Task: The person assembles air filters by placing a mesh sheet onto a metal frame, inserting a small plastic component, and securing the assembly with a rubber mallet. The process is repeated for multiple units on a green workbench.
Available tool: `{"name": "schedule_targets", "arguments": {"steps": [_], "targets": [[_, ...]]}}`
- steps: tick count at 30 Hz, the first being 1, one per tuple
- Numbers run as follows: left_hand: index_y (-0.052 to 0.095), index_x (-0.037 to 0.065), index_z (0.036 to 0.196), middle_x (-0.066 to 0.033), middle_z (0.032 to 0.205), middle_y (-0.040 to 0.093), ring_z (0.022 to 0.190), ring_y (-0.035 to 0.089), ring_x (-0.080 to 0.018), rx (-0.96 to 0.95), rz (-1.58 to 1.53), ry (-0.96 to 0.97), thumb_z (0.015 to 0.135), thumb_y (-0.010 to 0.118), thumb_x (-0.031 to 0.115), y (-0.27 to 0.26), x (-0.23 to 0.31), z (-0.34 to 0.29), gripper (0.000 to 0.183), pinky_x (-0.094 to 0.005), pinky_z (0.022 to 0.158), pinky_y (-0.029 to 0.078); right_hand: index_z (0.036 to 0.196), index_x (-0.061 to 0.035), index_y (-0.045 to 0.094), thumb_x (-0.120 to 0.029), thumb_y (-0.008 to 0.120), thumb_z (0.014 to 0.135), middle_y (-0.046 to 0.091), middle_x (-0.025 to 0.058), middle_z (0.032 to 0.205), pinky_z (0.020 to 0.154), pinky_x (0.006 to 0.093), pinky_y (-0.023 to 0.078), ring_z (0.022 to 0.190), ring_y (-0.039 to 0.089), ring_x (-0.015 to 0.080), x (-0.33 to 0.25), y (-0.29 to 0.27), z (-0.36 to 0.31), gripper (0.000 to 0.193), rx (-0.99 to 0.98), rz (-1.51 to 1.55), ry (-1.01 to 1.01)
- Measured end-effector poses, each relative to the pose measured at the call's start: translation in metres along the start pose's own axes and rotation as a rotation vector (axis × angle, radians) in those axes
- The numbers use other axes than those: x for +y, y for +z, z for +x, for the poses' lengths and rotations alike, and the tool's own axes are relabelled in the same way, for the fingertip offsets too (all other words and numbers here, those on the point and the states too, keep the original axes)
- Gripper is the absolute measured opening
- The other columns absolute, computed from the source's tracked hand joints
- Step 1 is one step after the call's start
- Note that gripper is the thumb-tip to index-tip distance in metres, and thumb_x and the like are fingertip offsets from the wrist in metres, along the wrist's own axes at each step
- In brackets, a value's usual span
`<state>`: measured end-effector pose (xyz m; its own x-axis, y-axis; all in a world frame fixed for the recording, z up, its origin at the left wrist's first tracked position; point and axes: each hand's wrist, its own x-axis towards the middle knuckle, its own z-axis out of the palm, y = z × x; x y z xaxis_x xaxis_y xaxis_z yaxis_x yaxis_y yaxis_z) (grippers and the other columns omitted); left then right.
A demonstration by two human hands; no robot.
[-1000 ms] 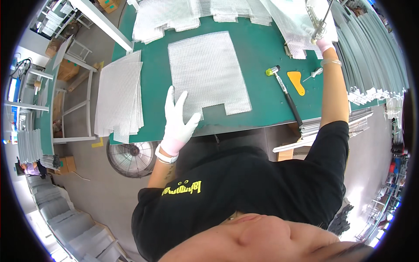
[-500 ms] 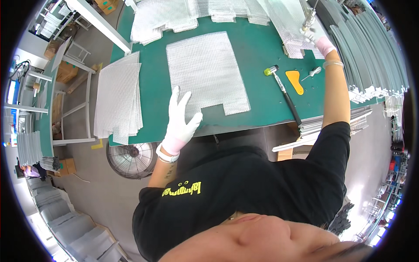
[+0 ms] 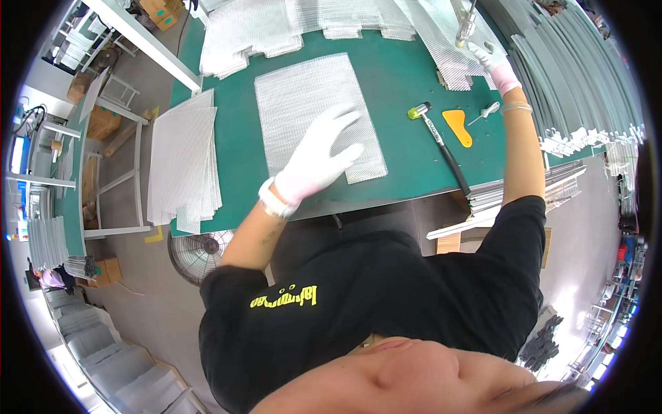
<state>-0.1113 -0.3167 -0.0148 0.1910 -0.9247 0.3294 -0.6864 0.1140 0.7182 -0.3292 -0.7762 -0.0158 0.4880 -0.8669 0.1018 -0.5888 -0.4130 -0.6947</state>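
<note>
A rectangular sheet of silver wire mesh (image 3: 303, 103) lies flat on the green table mat (image 3: 407, 76). My left hand (image 3: 318, 153), in a white glove, rests flat on the sheet's near right part with fingers spread. My right hand (image 3: 493, 61), also gloved, reaches to the far right and grips a slim metal tool (image 3: 465, 26) that stands upright over another mesh piece (image 3: 441, 34).
A mallet with a green and yellow head (image 3: 438, 141), an orange scraper (image 3: 458, 128) and a small metal tool (image 3: 485, 112) lie right of the sheet. Mesh stacks (image 3: 183, 162) sit at left and along the far edge (image 3: 248, 34). Grey metal strips (image 3: 579, 90) fill the right. A fan (image 3: 200, 252) stands below.
My left hand moved from the table's near edge up onto the mesh sheet. The right hand stayed high at the far right on the metal tool.
</note>
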Motion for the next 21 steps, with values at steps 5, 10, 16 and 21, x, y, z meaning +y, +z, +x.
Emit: {"name": "schedule_targets", "arguments": {"steps": [5,10,16,21], "targets": [[0.06,0.004,0.126,-0.0175,0.13,0.058,0.128,0.049,-0.0354,0.019,0.131,0.369,0.09,0.064,0.031,0.064,-0.011,0.135,0.045,-0.0435,0.109,0.039,0.144,0.0072,0.04,-0.07,0.068,0.073,0.044,0.0242,0.148,0.114,0.0387,0.03,0.139,0.041,0.0313,-0.004,0.01,-0.005,0.109,-0.018,-0.002,0.028],[0.061,0.003,0.122,-0.015,0.121,0.063,0.119,0.054,-0.0319,-0.063,0.467,0.346,0.091,0.056,0.037,0.128,-0.004,0.239,0.046,-0.0461,0.103,0.041,0.141,0.0069,0.045,-0.068,0.068,0.075,0.05,0.0254,0.141,0.112,0.0384,0.034,0.134,0.046,0.0325,-0.008,0.021,-0.011,0.102,0.071,-0.032,0.031],[0.059,0.008,0.128,-0.013,0.126,0.06,0.119,0.052,-0.0292,-0.253,0.633,0.323,0.095,0.049,0.044,0.152,0.003,0.272,0.05,-0.0479,0.109,0.032,0.137,0.0099,0.044,-0.059,0.072,0.078,0.055,0.0268,0.132,0.105,0.0364,0.041,0.122,0.056,0.0328,-0.034,-0.008,-0.027,0.095,0.428,0.229,-0.181],[0.052,0.008,0.137,-0.019,0.137,0.052,0.132,0.045,-0.0292,0.04,-1.119,0.149,0.098,0.052,0.024,0.128,0.015,0.24,0.042,-0.041,0.113,0.034,0.137,0.0081,0.045,-0.034,0.081,0.078,0.051,0.0233,0.132,0.1,0.0405,0.045,0.12,0.054,0.0341,-0.093,0.006,-0.103,0.08,0.451,0.491,-0.446]]}}
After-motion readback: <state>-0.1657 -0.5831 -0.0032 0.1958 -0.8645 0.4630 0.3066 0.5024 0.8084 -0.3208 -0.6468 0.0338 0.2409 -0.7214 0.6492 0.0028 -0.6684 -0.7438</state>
